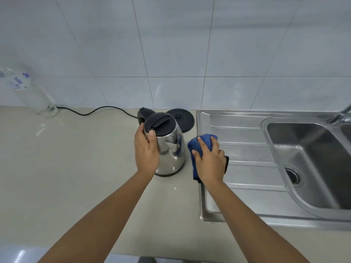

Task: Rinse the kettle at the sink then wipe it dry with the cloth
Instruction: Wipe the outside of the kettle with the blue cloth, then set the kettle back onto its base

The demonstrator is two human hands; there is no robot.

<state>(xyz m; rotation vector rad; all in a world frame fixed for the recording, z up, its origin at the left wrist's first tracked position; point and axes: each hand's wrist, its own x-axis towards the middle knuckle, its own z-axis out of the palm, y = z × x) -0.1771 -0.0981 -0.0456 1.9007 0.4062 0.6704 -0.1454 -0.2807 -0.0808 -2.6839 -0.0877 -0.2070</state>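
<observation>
The steel kettle (171, 149) stands upright on the pale desk (76, 168), near the left edge of the sink (237, 114), with its black lid (159, 122) closed and its black handle (143, 112) turned toward the tiled wall (171, 44). The person's left hand (146, 150) is clasped round the kettle's upper body from the left. The thumb (152, 136) lies across the front just under the lid, and the other fingers curve round the far side out of my sight. Just to the right of the kettle, the right hand (210, 162) is closed over a bunched blue cloth (195, 147). Its fingers (214, 143) are spread and bent down over the top of the wad, which sits where the desk meets the ribbed draining board (247, 154). From here I cannot tell whether the cloth touches the kettle's side. Right behind the kettle sits its round black base (182, 116), and a black cord (95, 112) runs from behind the kettle leftward along the foot of the wall. At the far left, against the tiles, stands a clear plastic bottle (28, 92) with blue marks on it. The sink's basin (313, 149) lies further right, its drain (293, 175) showing at the bottom, and a metal tap (340, 114) reaches in from the right-hand edge.
</observation>
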